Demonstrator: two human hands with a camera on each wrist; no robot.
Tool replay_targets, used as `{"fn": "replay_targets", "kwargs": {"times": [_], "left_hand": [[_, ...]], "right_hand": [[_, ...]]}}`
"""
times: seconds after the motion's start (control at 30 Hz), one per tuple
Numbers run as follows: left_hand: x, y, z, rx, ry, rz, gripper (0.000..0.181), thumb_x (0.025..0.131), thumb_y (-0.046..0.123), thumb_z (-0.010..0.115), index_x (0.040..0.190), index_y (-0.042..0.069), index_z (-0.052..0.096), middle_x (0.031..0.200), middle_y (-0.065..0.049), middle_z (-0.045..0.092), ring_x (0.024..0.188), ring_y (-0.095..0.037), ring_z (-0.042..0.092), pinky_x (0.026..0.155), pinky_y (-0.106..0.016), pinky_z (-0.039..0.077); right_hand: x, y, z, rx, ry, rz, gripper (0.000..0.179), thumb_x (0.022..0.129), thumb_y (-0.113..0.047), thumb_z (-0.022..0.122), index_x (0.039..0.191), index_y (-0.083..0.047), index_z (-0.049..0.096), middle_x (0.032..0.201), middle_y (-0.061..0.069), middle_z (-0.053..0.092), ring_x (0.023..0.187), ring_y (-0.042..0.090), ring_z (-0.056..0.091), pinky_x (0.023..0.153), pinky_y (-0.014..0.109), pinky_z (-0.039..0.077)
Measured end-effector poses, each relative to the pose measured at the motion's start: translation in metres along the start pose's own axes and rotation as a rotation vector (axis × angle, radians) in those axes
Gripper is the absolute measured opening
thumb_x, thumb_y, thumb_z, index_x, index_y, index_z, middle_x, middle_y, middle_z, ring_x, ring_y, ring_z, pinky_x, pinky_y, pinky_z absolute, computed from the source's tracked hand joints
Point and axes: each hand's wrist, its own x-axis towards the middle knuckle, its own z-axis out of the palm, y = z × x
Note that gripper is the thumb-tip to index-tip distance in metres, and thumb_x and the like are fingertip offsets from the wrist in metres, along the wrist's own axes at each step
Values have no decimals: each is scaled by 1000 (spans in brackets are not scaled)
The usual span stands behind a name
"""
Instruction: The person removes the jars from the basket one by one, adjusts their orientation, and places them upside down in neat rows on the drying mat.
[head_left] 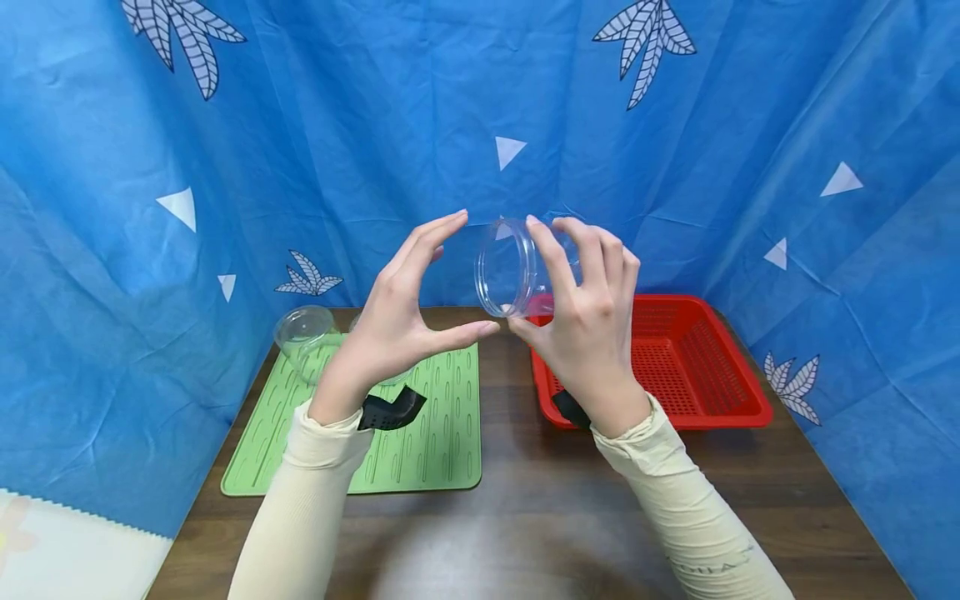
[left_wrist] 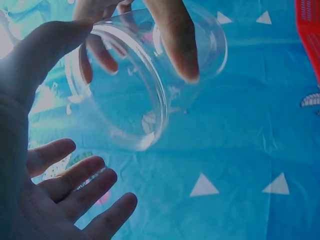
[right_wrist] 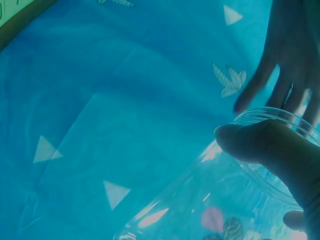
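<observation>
A clear plastic jar [head_left: 504, 271] is held sideways in the air, its round mouth turned to the left. My right hand [head_left: 592, 312] grips it from the right, thumb below and fingers over the top, just behind the ringed neck. Facing the mouth, my left hand [head_left: 390, 304] has its thumb and fingers spread wide apart. In the left wrist view the left thumb [left_wrist: 60, 42] lies at the jar's rim [left_wrist: 160, 100]; whether it touches I cannot tell. The other left fingers stay off the jar. The right wrist view shows the right thumb [right_wrist: 255, 142] on the jar's neck.
On the left a green ribbed mat [head_left: 442, 433] lies on the brown wooden table [head_left: 510, 517]. A clear jar [head_left: 303, 329] rests tilted on it, and another clear item is partly hidden behind the left hand. A red perforated basket [head_left: 738, 396] stands right; a blue curtain [head_left: 420, 100] surrounds the table.
</observation>
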Motion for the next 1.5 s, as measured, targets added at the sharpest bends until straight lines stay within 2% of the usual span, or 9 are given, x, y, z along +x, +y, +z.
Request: {"fn": "replay_targets", "kwargs": {"times": [0.2, 0.43, 0.73, 0.87, 1.1, 1.2, 1.3, 1.43, 1.5], "left_hand": [[10, 1, 6, -20, -49, 13, 113, 75, 32, 105, 167, 11, 42, 167, -3, 48, 150, -18, 47, 122, -47, 43], [9, -1, 10, -94, -60, -39, 105, 73, 27, 106, 158, 10, 48, 154, -3, 58, 134, -19, 58, 113, -40, 53], [6, -4, 11, -113, -47, -29, 103, 72, 26, 106, 157, 11, 50, 151, 0, 60, 133, -17, 59, 110, -50, 56], [4, -5, 11, -112, -41, -29, 103, 72, 25, 107, 156, 10, 50, 150, 0, 61, 133, -18, 60, 110, -45, 55], [-6, -10, 10, -133, -37, -83, 102, 71, 23, 107, 156, 13, 51, 144, 2, 64, 127, -17, 63, 109, -42, 56], [-10, -13, 7, -151, -40, -101, 101, 72, 23, 106, 156, 15, 52, 145, 4, 64, 126, -17, 65, 108, -42, 57], [-13, -15, 3, -170, -53, -106, 99, 74, 23, 105, 157, 17, 52, 149, 7, 62, 129, -18, 64, 109, -43, 56], [-17, -16, -1, -210, -78, -114, 98, 75, 21, 104, 158, 20, 52, 153, 10, 61, 132, -18, 63, 110, -41, 55], [-18, -17, -2, -234, -88, -122, 98, 75, 20, 104, 158, 20, 52, 154, 8, 60, 133, -18, 63, 111, -40, 54]], "right_hand": [[2, -16, 6, -24, 3, -82, 93, 73, -36, 104, 153, -12, 62, 140, 22, 61, 128, 44, 53, 101, 62, 41], [-1, -26, 10, -59, -13, -123, 74, 84, -21, 89, 152, -13, 62, 141, 22, 61, 129, 43, 54, 104, 62, 42], [-3, -28, 12, -65, -1, -123, 75, 82, -21, 90, 151, -13, 62, 140, 22, 62, 128, 43, 55, 102, 63, 42], [-4, -29, 12, -54, -1, -123, 74, 82, -17, 89, 151, -12, 62, 141, 22, 62, 128, 43, 55, 102, 64, 41], [-6, -34, 8, -71, -94, -107, 91, 78, -26, 96, 160, -14, 56, 147, 21, 59, 133, 41, 53, 108, 62, 39], [-3, -35, -2, 7, -162, -83, 104, 75, -34, 100, 164, -14, 50, 155, 21, 53, 139, 40, 49, 112, 63, 36], [0, -30, -18, 194, -220, -3, 117, 69, -37, 105, 167, -13, 46, 163, 16, 48, 145, 36, 44, 114, 62, 35], [3, -11, -41, 436, -290, 182, 124, 66, -32, 108, 170, -21, 43, 170, -1, 44, 152, 23, 40, 118, 61, 40], [3, 1, -49, 530, -337, 288, 122, 69, -26, 107, 171, -27, 40, 170, -8, 42, 154, 19, 39, 120, 62, 41]]}}
